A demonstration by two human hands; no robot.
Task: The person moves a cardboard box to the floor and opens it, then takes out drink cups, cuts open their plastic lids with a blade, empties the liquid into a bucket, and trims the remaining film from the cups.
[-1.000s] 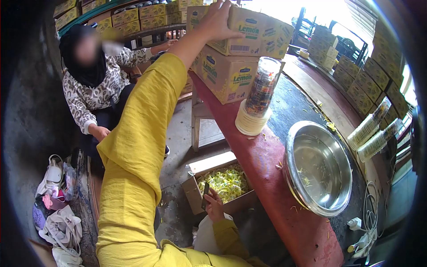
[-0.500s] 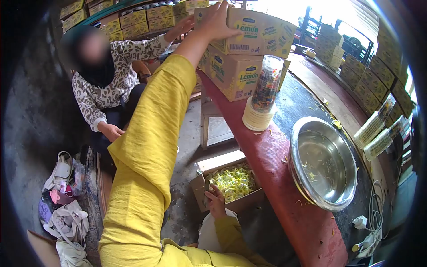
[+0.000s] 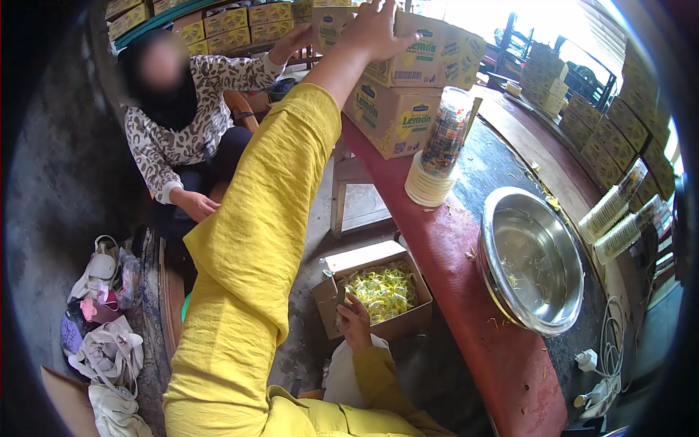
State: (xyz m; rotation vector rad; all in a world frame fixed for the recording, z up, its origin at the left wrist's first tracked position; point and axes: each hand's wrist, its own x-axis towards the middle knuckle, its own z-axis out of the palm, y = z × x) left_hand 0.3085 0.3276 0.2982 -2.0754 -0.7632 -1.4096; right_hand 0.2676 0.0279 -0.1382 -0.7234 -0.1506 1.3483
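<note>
My left hand (image 3: pixel 373 33) clasps the upper carton (image 3: pixel 428 60), likely to steady it, while my right hand (image 3: pixel 355 324) below pinches a narrow dark object (image 3: pixel 341 296).

Single wide head-worn view, close behind hands (image 3: pixel 373 33), facing forward, down.

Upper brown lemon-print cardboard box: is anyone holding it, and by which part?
The person's left hand clasps the box by its top edge, thumb over the printed side. Whether the co-worker's hand touches it is unclear.
</note>
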